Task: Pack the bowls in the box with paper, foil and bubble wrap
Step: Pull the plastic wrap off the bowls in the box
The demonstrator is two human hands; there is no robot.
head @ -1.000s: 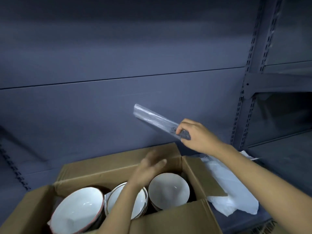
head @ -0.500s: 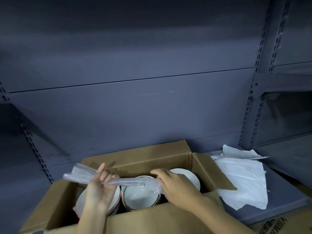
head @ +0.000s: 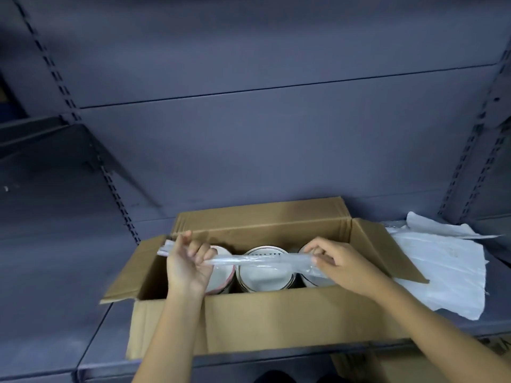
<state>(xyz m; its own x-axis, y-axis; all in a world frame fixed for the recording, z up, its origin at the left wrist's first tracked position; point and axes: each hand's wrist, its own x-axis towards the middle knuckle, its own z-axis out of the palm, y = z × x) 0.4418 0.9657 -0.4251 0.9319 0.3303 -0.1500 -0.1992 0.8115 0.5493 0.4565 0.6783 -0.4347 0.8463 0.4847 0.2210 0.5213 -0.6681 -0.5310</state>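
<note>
I hold a long folded piece of clear wrap [head: 249, 259] with both hands, level over the open box [head: 276, 322]. My left hand [head: 188, 264] has its palm turned to me and its fingers curled round the left end of the wrap; a short part of the wrap sticks out past this hand to the left. My right hand [head: 343, 266] pinches the right end between the thumb and the fingers. The wrap runs across three white bowls, which stand in a row inside the box: the left bowl [head: 224, 277] with a pink rim, partly behind my left hand, the middle bowl [head: 262, 276] under the middle of the wrap, and the right bowl [head: 304, 251], mostly hidden by my right hand. Whether the wrap touches the bowls, I cannot tell. All four flaps of the box are open. The box stands on a grey shelf [head: 55, 327]. Just beside the box on the right lies a crumpled white paper [head: 442, 266], partly under the right flap.
</note>
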